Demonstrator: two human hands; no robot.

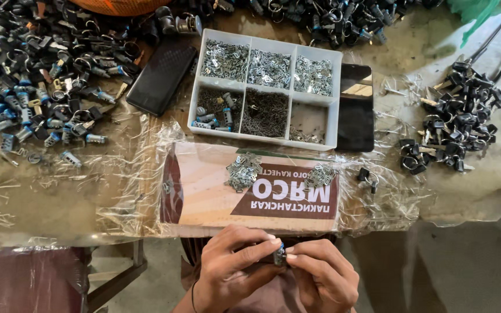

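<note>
Both hands met at the bottom of the view, just below the surface's edge. The left hand (233, 264) and right hand (323, 275) pressed fingertips together around a small lock cylinder (279, 255), dark with a blue end, pinched between them; most of it was hidden by the fingers. By the look of it, the step in hand was fitting or seating a small part in the cylinder, and a further part would most likely have to be picked from a pile while one hand kept its hold.

Just beyond lay a printed board (204, 197) under clear film, carrying two small heaps of metal plates (243, 170). Behind it stood a white tray (265, 90) with six compartments of plates, springs and a few cylinders. A black case (162, 75) lay left of the tray. Cylinders (30, 81) were heaped at far left and keys (459, 116) with black heads at right.
</note>
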